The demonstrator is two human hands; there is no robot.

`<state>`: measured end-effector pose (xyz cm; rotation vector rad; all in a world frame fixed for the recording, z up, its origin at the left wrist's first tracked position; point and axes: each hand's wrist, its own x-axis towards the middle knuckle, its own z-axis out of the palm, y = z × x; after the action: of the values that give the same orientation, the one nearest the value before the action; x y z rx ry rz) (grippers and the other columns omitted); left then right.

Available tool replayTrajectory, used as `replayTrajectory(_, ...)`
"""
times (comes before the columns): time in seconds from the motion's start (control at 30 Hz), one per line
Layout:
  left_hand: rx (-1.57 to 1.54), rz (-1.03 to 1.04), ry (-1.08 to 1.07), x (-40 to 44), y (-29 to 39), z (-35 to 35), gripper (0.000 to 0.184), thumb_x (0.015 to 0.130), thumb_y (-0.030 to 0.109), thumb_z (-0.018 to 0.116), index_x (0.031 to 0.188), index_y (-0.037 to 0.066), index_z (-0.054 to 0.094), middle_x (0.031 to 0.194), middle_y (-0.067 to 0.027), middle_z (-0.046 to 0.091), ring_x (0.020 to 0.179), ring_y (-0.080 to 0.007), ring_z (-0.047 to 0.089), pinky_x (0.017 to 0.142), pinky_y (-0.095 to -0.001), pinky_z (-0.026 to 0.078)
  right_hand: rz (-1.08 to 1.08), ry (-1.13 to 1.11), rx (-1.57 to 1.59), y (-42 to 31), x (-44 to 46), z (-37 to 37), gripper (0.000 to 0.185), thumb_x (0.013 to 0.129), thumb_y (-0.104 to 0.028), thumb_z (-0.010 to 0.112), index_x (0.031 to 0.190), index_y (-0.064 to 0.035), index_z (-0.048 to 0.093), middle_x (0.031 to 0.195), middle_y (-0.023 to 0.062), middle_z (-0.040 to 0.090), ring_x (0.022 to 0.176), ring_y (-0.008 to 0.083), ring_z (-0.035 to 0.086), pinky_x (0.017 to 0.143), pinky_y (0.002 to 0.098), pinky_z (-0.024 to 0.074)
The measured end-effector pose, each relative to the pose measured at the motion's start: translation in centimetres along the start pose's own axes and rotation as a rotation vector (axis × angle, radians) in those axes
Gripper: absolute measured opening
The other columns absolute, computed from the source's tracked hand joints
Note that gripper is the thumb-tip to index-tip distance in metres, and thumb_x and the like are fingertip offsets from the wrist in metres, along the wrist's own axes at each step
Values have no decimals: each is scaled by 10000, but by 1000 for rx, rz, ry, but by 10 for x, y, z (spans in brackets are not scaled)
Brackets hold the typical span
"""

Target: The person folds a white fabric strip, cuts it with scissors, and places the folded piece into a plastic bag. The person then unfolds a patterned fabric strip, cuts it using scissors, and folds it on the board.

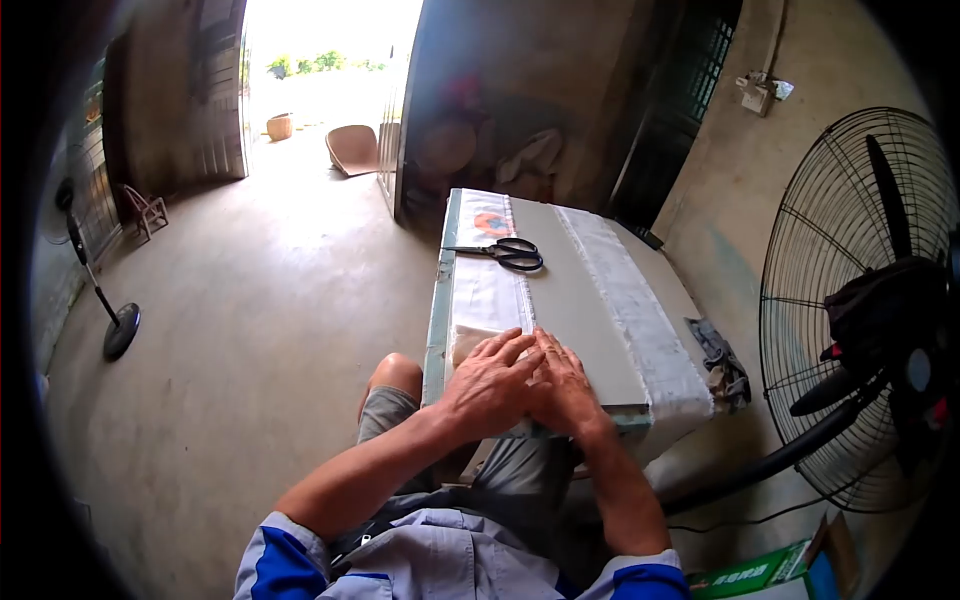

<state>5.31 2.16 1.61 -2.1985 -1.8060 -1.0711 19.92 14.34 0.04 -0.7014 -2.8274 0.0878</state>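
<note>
On pale fabric [487,285]: 2 bare hands [522,382], fingers spread

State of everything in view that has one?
Right hand: palm down, fingers extended, at near end of left strip
Left hand: palm down, touching right
Scissors: lying flat, look closed
Left strip: laid lengthwise
Right strip: overhanging near edge
Door: open
Large fan: blades look still
Small fan: upright

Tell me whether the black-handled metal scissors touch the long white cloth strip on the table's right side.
Apart. The head view shows the scissors lying left of the right-hand white strip, with bare grey tabletop between them.
</note>
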Motion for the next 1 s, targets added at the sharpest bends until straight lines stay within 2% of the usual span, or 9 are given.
replayTrajectory(0.1, 16, -191, -125, 6, -11, 9, 750, 998, 518, 557, 1482, -51, 488, 1579, -290, 409, 1516, -434, 322, 1258, -492, 247, -16, 24, 19, 2, 1, 1, 732, 976, -364, 546, 1556, 51, 380, 1659, 252, 297, 1564, 347, 262, 1273, 475, 184)
replayTrajectory(0.2, 151, -204, -217, -4, -24, 5, 910, 1004, 654, 452, 1503, -107, 425, 1604, -322, 347, 1536, -438, 276, 1277, -481, 188, -9, 22, 16, -2, 0, 0, 776, 1005, -486, 522, 1550, 50, 390, 1647, 252, 321, 1554, 351, 282, 1266, 484, 195)
replayTrajectory(0.27, 182, -230, -220, -11, -28, -4, 949, 985, 679, 478, 1492, -121, 428, 1609, -320, 340, 1546, -423, 264, 1280, -474, 186, 1, 40, 23, -4, 2, -4, 804, 1021, -560, 478, 1552, 38, 393, 1637, 239, 351, 1542, 354, 307, 1260, 491, 211)
replayTrajectory(0.3, 196, -238, -214, -14, -31, -8, 957, 982, 688, 479, 1494, -119, 428, 1611, -318, 338, 1547, -420, 263, 1281, -473, 185, -16, 84, 36, -2, 3, -2, 899, 1006, -678, 438, 1528, 53, 422, 1612, 253, 384, 1530, 368, 323, 1256, 496, 214)
replayTrajectory(0.4, 227, -238, -207, -24, -37, -15, 968, 970, 702, 497, 1502, -103, 426, 1613, -303, 348, 1548, -409, 268, 1280, -486, 184, -18, 95, 45, -1, 3, 1, 914, 1002, -693, 436, 1515, 63, 435, 1603, 265, 391, 1518, 379, 341, 1250, 501, 227)
replayTrajectory(0.57, 240, -219, -190, -27, -37, -17, 942, 959, 680, 542, 1500, -84, 434, 1602, -286, 378, 1539, -400, 296, 1276, -511, 186, -29, 131, 40, -3, 2, 0, 894, 1003, -677, 458, 1489, 72, 465, 1577, 279, 422, 1496, 388, 380, 1236, 510, 254)
replayTrajectory(0.67, 214, -165, -86, -31, -39, -12, 880, 947, 629, 593, 1419, -110, 511, 1539, -301, 448, 1490, -437, 370, 1251, -559, 226, -47, 163, 43, -4, -1, 0, 847, 1003, -634, 502, 1460, 79, 497, 1553, 285, 450, 1478, 392, 405, 1222, 519, 274)
replayTrajectory(0.87, 197, -132, 23, -39, -23, -21, 668, 910, 537, 709, 1307, 8, 616, 1437, -219, 574, 1389, -395, 513, 1214, -629, 259, -122, 233, 21, -10, -19, -6, 756, 1002, -527, 590, 1423, 97, 527, 1500, 302, 501, 1424, 420, 465, 1185, 529, 326)
replayTrajectory(1.0, 199, -86, 117, -48, -16, -18, 549, 874, 456, 773, 1213, 43, 647, 1344, -170, 636, 1306, -358, 590, 1185, -647, 295, -151, 254, 24, -19, -35, -16, 703, 970, -430, 670, 1418, 93, 532, 1482, 301, 518, 1402, 427, 488, 1177, 522, 340)
